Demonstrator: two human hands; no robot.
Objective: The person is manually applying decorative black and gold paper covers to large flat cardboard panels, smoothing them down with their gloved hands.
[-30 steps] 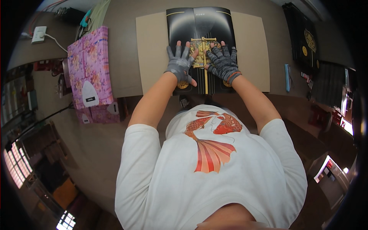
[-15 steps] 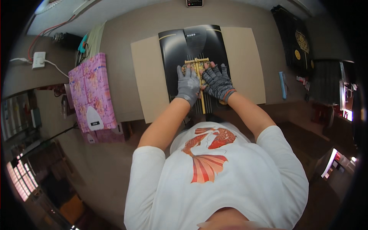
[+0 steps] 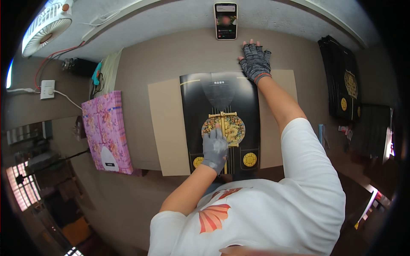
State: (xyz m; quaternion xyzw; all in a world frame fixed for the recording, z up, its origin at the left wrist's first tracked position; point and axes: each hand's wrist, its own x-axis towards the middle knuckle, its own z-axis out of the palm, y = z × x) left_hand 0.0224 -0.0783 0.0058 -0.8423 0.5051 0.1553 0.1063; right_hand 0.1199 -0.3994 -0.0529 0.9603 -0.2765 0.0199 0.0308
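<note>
A glossy black printed sheet, folded like a jacket front with gold trim and a round floral emblem, lies on a larger tan cardboard sheet. My left hand, in a grey coated glove with bare fingertips, rests flat on the emblem's left part, fingers stretched out. My right hand, in a dark knitted fingerless glove, lies spread on the table just beyond the black sheet's far right corner. Nothing shows in either hand. The phone stands beyond my right hand, a little to its left.
Stacked purple floral folders lie at the left, and black gold-printed ones at the right. A power strip, a black cylinder, a turquoise-handled tool and a white fan stand at the far left.
My right hand has left the emblem and reached out to the table past the black sheet. My left hand stays on the emblem. The view has shifted, showing more of the phone and fan.
</note>
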